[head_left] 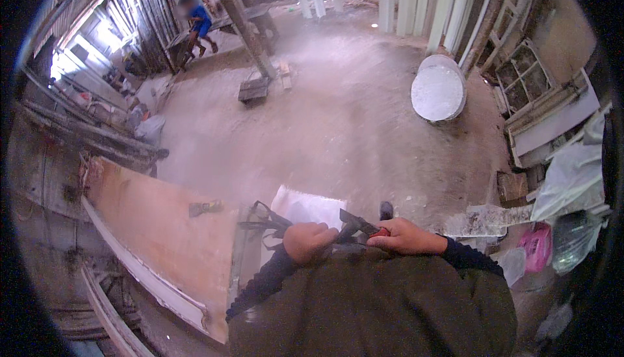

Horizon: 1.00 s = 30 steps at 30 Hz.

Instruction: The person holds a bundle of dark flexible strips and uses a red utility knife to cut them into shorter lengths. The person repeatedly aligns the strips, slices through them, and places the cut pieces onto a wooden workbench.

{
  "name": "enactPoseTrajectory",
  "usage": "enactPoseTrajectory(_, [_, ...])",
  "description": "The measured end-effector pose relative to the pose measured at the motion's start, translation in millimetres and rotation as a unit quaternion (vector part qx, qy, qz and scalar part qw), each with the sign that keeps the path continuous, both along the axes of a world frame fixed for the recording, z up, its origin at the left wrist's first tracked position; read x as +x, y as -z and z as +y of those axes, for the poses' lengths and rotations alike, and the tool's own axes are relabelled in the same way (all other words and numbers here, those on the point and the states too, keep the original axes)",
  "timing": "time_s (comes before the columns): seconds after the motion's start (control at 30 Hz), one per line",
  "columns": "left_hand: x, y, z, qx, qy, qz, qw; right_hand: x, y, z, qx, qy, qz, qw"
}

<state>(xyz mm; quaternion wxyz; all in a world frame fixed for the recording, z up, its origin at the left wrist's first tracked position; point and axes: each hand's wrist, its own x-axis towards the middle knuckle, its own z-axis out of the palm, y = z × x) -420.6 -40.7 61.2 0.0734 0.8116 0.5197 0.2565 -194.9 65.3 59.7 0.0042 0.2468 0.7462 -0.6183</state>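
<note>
In front of my body, my right hand (411, 237) is closed around the red handle (380, 232) of a tool with a dark, flat blade (354, 219). The tool's exact kind is not clear. My left hand (309, 242) is curled shut just beside the blade, on dark strips (272, 219) whose loose ends stick out to the left. More dark material runs between my two hands, partly hidden by the fingers. Beneath and beyond my hands lies a white sheet or sack (305, 206).
At my left lies a wide wooden board (159, 227) bearing a small brush-like tool (205, 209). A pale round drum (439, 90) stands far right. Beyond are a wooden post (239, 19), a block (253, 90) and a seated person in blue (200, 22). Plastic bags (535, 248) sit at right.
</note>
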Motion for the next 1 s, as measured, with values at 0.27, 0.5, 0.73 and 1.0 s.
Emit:
enactPoseTrajectory(0.27, [-34.3, 13.7, 1.1, -0.005, -0.056, -0.067, 0.996, -36.2, -10.7, 54.4, -0.071, -0.094, -0.040, 0.992])
enactPoseTrajectory(0.5, [-55.6, 30.2, 40.6, -0.018, -0.147, -0.061, 0.987, -78.0, 14.0, 133.5, -0.088, -0.178, 0.001, 0.980])
enactPoseTrajectory(0.73, [-92.7, 47.8, 128.0, -0.030, -0.173, -0.071, 0.982, -117.2, 72.0, 244.2, 0.069, -0.219, 0.148, 0.962])
enactPoseTrajectory(1.0, [-155.4, 96.6, 133.0, -0.190, -0.501, -0.315, 0.783, -181.6, 24.6, 380.6, -0.078, 0.049, -0.113, 0.989])
